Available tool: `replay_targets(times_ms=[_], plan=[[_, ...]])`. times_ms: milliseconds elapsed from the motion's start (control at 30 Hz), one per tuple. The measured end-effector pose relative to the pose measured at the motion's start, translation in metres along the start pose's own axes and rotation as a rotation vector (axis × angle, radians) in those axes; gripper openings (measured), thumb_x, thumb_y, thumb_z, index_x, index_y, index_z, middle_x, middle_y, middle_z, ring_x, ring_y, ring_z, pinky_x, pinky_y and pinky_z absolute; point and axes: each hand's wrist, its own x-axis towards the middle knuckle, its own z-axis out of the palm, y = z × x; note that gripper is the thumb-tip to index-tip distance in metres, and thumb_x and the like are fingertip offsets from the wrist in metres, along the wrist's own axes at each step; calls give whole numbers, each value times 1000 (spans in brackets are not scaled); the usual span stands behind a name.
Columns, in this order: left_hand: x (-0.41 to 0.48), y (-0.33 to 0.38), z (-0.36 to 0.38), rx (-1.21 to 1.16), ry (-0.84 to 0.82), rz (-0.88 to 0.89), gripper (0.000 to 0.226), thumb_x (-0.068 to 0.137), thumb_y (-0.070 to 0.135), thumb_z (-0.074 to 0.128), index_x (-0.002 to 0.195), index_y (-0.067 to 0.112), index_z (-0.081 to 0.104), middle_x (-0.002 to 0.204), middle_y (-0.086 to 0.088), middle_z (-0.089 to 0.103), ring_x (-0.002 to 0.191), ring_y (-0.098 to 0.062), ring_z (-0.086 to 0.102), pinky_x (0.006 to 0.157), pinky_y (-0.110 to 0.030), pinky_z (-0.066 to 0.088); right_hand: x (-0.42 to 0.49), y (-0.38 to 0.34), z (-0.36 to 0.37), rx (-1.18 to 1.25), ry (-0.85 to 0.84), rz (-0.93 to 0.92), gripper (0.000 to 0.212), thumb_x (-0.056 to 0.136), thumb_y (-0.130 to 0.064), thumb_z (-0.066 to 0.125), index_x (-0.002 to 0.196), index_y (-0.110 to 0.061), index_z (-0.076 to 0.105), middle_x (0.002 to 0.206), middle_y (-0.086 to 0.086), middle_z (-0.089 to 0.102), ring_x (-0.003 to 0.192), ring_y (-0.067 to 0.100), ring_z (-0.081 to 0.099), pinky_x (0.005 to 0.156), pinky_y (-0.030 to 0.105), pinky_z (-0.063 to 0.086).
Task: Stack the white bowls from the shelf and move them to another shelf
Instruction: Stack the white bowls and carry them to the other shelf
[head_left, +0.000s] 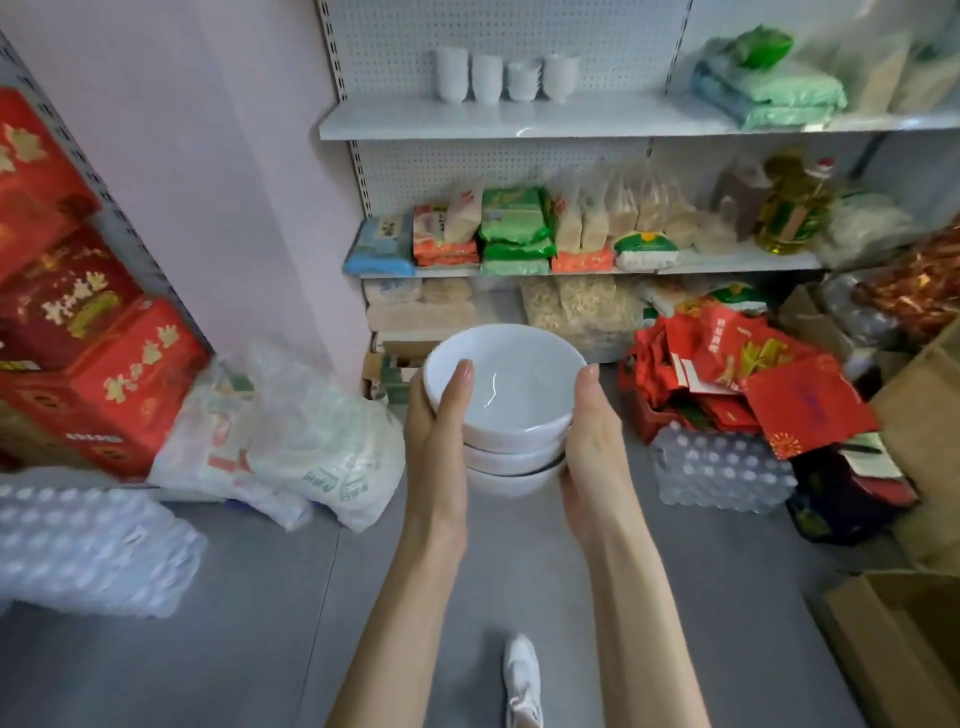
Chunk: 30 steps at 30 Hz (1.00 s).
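Note:
A stack of three white bowls hangs in front of me above the grey floor, carried between both hands. My left hand grips the stack's left side, thumb hooked over the top bowl's rim. My right hand clasps the right side, thumb up along the rim. On the upper white shelf straight ahead stand several small stacks of white cups or bowls.
Food packets fill the shelf below. Red boxes and plastic bags sit at the left, bottled-water packs and red bags at the right, cardboard boxes at the lower right. My white shoe stands on the floor.

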Motion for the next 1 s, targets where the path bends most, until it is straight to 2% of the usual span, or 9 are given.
replay_targets(times_ms=[133,233,300,433,600,733,833,933,1000], plan=[[109,-1,60,16,28,25,59,66,60,60,115,26,62,116,3,68,113,-16,61,105,-46,43,114,-30,-1,-23,-31,-48,58,73,-67,43,111,-28,63,113,-10,69,108,2,62,89,23,45],[179,0,101,11,-23,27,65,67,61,59,120,24,61,119,1,67,116,-17,60,105,-46,42,193,-55,-4,-24,28,-49,31,94,-50,42,99,-28,63,103,-12,68,97,-3,62,82,19,44],[228,-1,119,6,-49,22,70,68,65,59,125,24,59,125,0,64,121,-19,57,108,-47,39,242,-65,-2,-36,14,-74,28,99,-45,39,99,-29,62,100,-18,65,95,-8,59,81,16,43],[333,-5,145,-39,-43,-29,84,62,76,56,128,25,60,129,3,63,124,-19,54,111,-47,35,341,-70,17,-4,-7,-90,49,77,-61,41,109,-30,61,105,-18,67,101,-6,60,84,20,45],[470,-13,169,-68,-162,6,95,58,86,57,131,26,58,131,2,61,125,-19,54,111,-46,34,479,-67,48,3,-3,-111,66,65,-76,43,112,-33,61,112,-16,68,109,1,60,95,27,45],[596,-11,192,-103,-50,-3,113,45,94,55,136,27,52,135,5,57,126,-14,53,111,-42,36,583,-79,84,10,46,-139,53,69,-76,49,103,-37,60,107,-18,68,103,-4,61,87,21,45],[674,-10,219,-66,-45,33,108,48,95,47,134,30,53,135,7,57,126,-12,51,111,-42,36,664,-85,101,-8,93,-204,53,72,-75,52,107,-35,59,110,-16,67,105,-2,61,91,24,44],[733,-12,253,9,-21,-14,100,56,89,37,134,30,53,137,8,55,129,-12,49,112,-43,34,738,-91,105,-13,129,-166,79,62,-80,46,123,-31,58,123,-10,64,117,8,58,106,36,41],[773,-15,269,22,-11,-5,97,62,87,34,136,26,52,140,7,53,131,-11,47,113,-41,33,784,-95,110,1,123,-139,80,63,-81,45,125,-31,58,125,-12,63,120,8,56,109,38,38]])
